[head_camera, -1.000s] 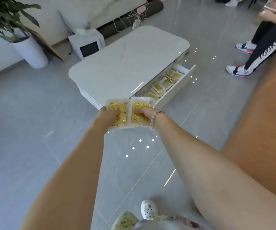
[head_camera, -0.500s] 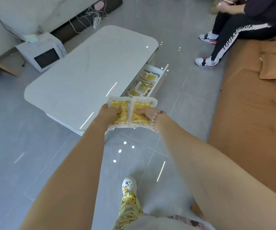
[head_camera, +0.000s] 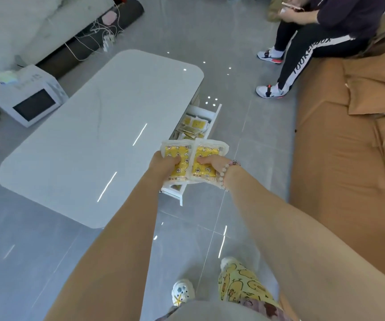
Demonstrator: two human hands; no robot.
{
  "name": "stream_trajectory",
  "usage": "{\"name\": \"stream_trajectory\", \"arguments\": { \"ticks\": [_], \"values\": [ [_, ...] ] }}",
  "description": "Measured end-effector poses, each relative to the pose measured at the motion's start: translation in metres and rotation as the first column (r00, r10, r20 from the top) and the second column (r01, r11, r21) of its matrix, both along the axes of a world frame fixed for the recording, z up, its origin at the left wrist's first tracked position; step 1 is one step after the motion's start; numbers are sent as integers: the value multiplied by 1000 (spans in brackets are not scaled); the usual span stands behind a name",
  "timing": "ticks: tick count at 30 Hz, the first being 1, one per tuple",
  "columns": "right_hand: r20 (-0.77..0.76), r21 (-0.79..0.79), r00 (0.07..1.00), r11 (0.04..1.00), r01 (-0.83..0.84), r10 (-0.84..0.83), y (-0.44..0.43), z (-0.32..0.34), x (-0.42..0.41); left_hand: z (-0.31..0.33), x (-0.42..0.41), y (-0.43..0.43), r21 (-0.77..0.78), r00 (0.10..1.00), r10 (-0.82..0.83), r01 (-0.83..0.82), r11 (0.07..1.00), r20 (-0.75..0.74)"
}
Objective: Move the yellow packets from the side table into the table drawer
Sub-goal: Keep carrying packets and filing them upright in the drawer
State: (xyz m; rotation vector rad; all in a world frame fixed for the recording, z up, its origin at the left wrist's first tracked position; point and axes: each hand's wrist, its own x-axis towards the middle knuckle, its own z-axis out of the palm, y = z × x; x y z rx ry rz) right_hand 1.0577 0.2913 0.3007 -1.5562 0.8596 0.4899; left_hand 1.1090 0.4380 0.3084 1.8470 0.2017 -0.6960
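Over drawer [head_camera: 213,122], L hand [head_camera: 163,164], R hand [head_camera: 212,163] hold yellow packets [head_camera: 178,151] (edges touching).

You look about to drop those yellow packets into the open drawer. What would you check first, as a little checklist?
1. Drawer open: ok. The drawer is pulled out from the white table.
2. Grip: ok. The left hand grips the left packet and the right hand grips the right packet, thumbs on top.
3. Lined up with the drawer: ok. Both packets appear over its near end; how high above it, cannot tell.
4. Room inside: cannot tell. Stored packets lie in the far part; the near part is hidden.
5. Bystander clear: ok. The seated person's shoes are apart from the drawer.
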Motion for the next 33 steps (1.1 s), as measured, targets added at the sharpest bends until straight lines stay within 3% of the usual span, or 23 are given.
{"name": "stream_trajectory", "arguments": {
  "ticks": [7, 19, 25, 33],
  "values": [
    [14, 84, 999, 995, 45, -46, -81, -29, 57, -29, 59, -77, -5, 1000, 1, -1, 1000, -10],
    [-127, 142, 991, 990, -25, 44, -241, -66, 189, -77, 173, -235, 70, 976, 175, -167, 983, -132],
    [-206, 147, 965, 980, -132, 161, -254, -105, 227, -113, 202, -244, 91, 962, 225, -213, 973, -156],
    [-345, 130, 914, 975, -180, 215, -231, -189, 263, -202, 221, -214, 130, 867, 384, -362, 923, -317]
  ]
}}
